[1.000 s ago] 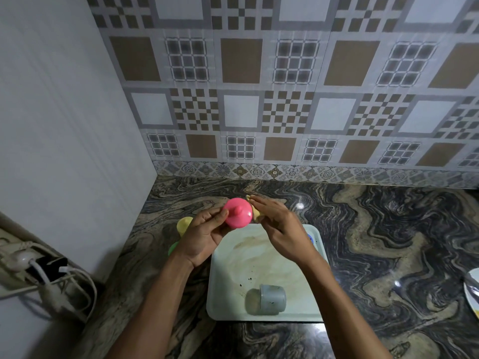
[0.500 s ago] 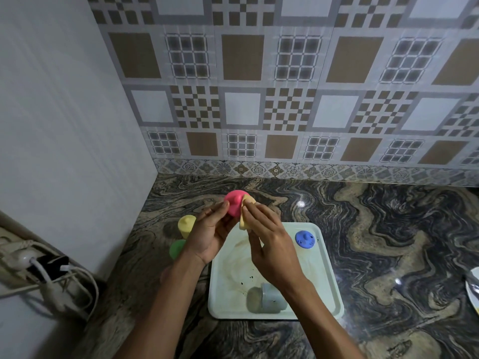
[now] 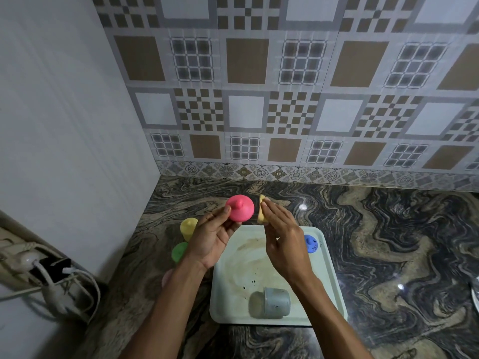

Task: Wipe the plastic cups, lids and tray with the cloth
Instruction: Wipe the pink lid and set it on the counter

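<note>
The step in hand looks like wiping a lid: near the middle of the frame the left hand (image 3: 211,238) holds a pink lid (image 3: 240,208) up over the table (image 3: 388,242), its grip clamped on the lid's lower edge, knob facing the camera. Just right of it, the right hand (image 3: 283,238) has its grip pinched shut on a small yellow cloth (image 3: 261,212), which sits beside the lid — whether it touches I cannot tell. Both forearms rise from the bottom of the frame, wrists angled inward. Below lies the stained tray (image 3: 334,288), carrying a grey cup (image 3: 276,302) on its side and a blue lid (image 3: 310,243); yellow (image 3: 188,227) and green (image 3: 179,251) pieces stand left of it. Next, likely, the cloth must press against the lid while the left hand turns it — firm hold needed.
</note>
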